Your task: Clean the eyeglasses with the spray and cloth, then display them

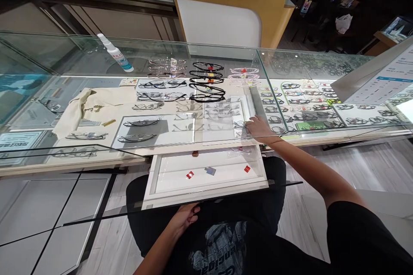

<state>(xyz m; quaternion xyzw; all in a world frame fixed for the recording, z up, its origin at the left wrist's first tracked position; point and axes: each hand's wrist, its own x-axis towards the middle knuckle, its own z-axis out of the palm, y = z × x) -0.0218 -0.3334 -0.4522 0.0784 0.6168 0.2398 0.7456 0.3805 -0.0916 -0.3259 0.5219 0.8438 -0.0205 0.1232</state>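
Note:
My right hand reaches into the glass display case, fingers bent and pinching the end of a pair of glasses at the right side of a white tray. Part of that pair is hidden by the fingers. Below, my left hand is near my lap with its fingers curled, just under the dark edge of a glass pane. Whatever those fingers may hold is hidden. Between the hands, a white drawer is pulled out, bearing two red tags, a grey tag and a small brown piece.
Dark-framed glasses stand in a stack on the case, beside clear and pink frames. A spray bottle and beige cloth are leftward. More glasses lie right. A white sign overhangs the right.

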